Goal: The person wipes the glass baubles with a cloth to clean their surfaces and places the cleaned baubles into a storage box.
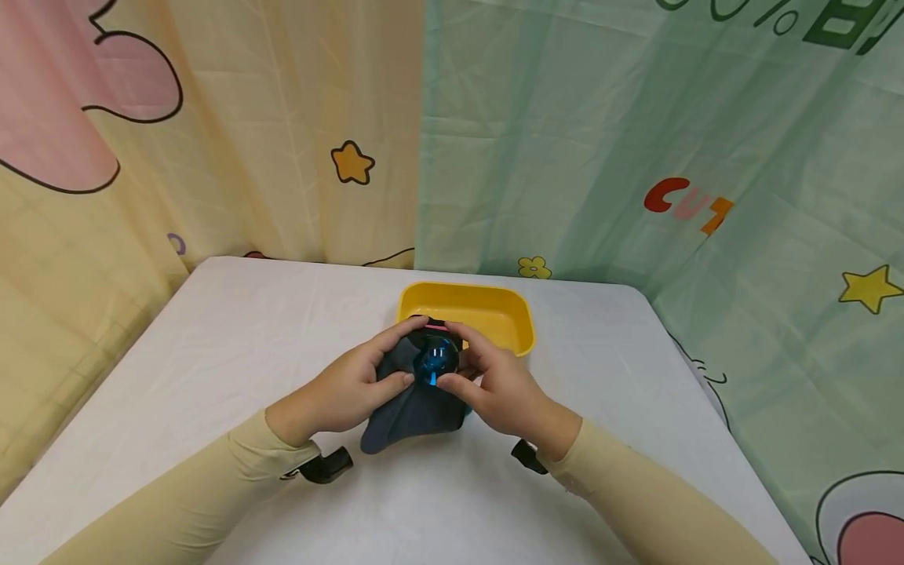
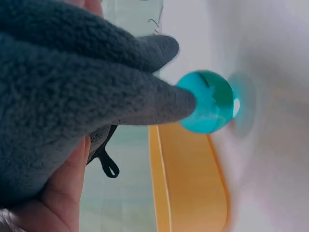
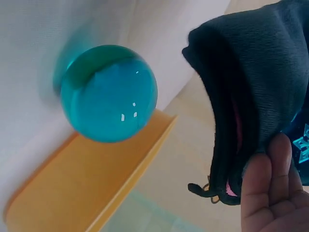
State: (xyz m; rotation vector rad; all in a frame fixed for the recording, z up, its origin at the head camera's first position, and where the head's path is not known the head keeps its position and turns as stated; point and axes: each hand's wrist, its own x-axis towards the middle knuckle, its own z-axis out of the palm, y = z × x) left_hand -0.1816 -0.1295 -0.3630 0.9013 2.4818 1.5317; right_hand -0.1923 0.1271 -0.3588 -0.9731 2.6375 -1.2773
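Both hands hold up a dark grey fleecy cloth (image 1: 417, 416) with black trim and a small black loop (image 2: 110, 164). A glossy dark blue ball-like piece (image 1: 438, 357) shows against it, between the two thumbs. My left hand (image 1: 353, 384) grips the cloth's left side, thumb in front and fingers at the top edge. The right hand (image 1: 504, 384) grips the right side, its thumb at the lower edge of the blue piece. A clear teal ball (image 3: 109, 94) rests on the table just beyond the cloth, mostly hidden by it in the head view.
A yellow tray (image 1: 524, 306) stands behind the hands, close to the teal ball. The white-covered table (image 1: 282, 314) ends at patterned curtains (image 1: 508, 157) at the back and sides.
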